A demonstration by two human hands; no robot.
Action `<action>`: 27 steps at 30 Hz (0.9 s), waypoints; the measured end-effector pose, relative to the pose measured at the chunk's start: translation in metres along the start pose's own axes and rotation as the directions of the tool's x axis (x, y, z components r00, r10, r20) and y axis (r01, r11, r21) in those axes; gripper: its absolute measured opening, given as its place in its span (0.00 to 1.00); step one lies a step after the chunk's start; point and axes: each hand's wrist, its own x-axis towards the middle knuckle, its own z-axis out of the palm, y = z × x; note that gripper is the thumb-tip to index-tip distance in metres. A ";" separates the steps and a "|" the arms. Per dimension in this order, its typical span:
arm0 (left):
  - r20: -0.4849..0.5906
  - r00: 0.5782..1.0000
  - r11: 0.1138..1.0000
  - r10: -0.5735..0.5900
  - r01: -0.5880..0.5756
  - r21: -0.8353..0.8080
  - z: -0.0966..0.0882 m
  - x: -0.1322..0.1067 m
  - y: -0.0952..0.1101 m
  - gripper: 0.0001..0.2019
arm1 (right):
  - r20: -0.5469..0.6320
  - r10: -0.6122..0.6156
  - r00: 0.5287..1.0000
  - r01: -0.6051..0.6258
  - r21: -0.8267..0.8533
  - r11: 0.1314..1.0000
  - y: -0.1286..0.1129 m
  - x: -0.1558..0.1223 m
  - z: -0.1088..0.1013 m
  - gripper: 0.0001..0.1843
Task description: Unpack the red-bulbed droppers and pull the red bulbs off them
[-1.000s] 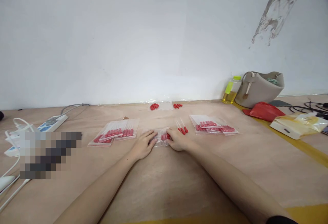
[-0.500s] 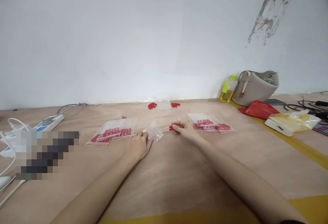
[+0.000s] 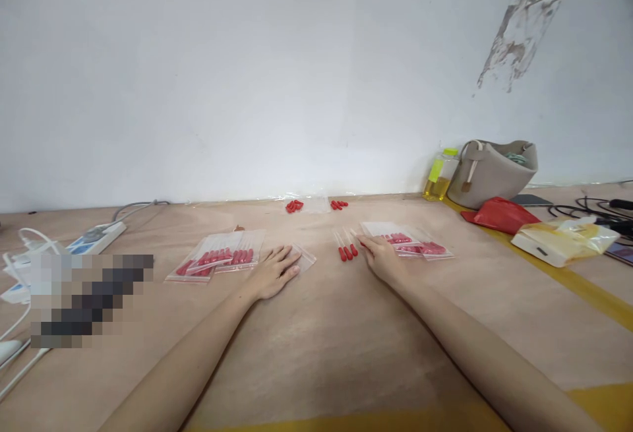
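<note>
My left hand (image 3: 273, 274) lies flat with fingers outstretched, pressing on a clear plastic zip bag (image 3: 306, 259) that shows past its fingertips. My right hand (image 3: 383, 257) has its fingers closed at the tips around a red bit, seemingly the bulb of another dropper, mostly hidden. Beside these fingers, droppers with red bulbs (image 3: 348, 252) and thin clear tubes lie side by side on the table, tubes pointing away from me. Filled zip bags of red-bulbed droppers (image 3: 210, 259) overlap left of my left hand. More filled bags (image 3: 429, 247) sit behind and right of my right hand.
Against the wall are two small groups of red bulbs (image 3: 295, 206) with clear plastic between. At right stand a yellow-capped bottle (image 3: 438, 178) and grey bag (image 3: 494, 175), near a red pouch (image 3: 502, 214) and wipes pack (image 3: 558, 244). A power strip (image 3: 96, 237) lies left.
The red-bulbed droppers that were between my hands now lie in a row on the table. My right hand has shifted right; my left hand has flattened over the clear bag.
</note>
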 end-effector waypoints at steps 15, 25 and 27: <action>-0.194 0.904 0.908 -0.382 0.329 -0.260 -0.013 0.003 0.010 0.04 | 0.108 0.000 0.994 -0.007 0.061 0.998 -0.006 -0.007 0.007 0.14; -0.329 0.754 0.823 -0.568 0.514 -0.241 -0.085 -0.005 -0.066 0.13 | -0.022 -0.032 0.999 0.033 0.065 0.997 -0.005 -0.014 0.013 0.14; -0.340 0.727 0.800 -0.596 0.573 -0.177 -0.098 -0.014 -0.092 0.11 | -0.038 -0.017 0.999 0.020 0.078 0.997 -0.006 -0.015 0.014 0.15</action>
